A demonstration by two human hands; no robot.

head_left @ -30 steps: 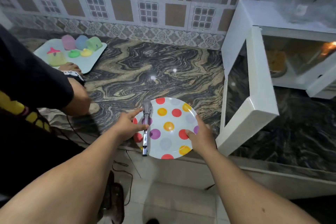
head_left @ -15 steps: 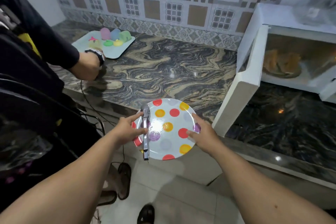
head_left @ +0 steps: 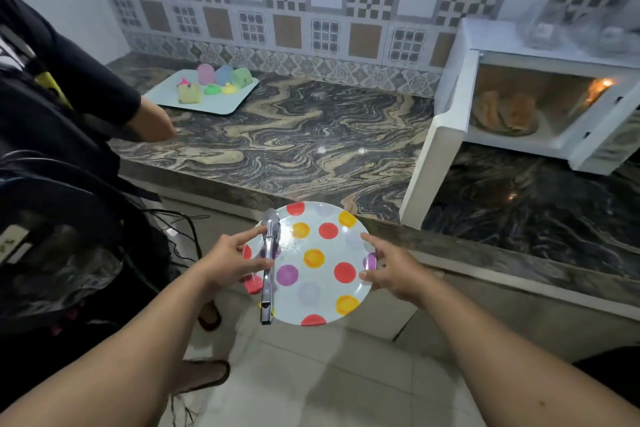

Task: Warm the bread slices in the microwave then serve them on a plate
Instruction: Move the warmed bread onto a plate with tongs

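I hold a white plate with coloured polka dots (head_left: 313,279) level in front of me, off the counter's front edge. My left hand (head_left: 230,262) grips its left rim, thumb pressing metal tongs (head_left: 268,267) that lie along the plate's left side. My right hand (head_left: 389,267) grips the right rim. The white microwave (head_left: 485,42) stands at the right on the counter with its door (head_left: 427,163) swung open and its lamp lit. Bread slices (head_left: 504,111) lie on the glass turntable inside.
A marbled stone counter (head_left: 311,135) runs across the view. At its back left a pale tray (head_left: 239,102) carries several small coloured items. Another person in dark clothes (head_left: 55,121) stands at the left, one hand (head_left: 156,125) on the counter. Tiled floor lies below.
The plate with the tongs has come off the counter and back toward me, held by both hands. My view has pulled back and risen, showing the bread inside the microwave.
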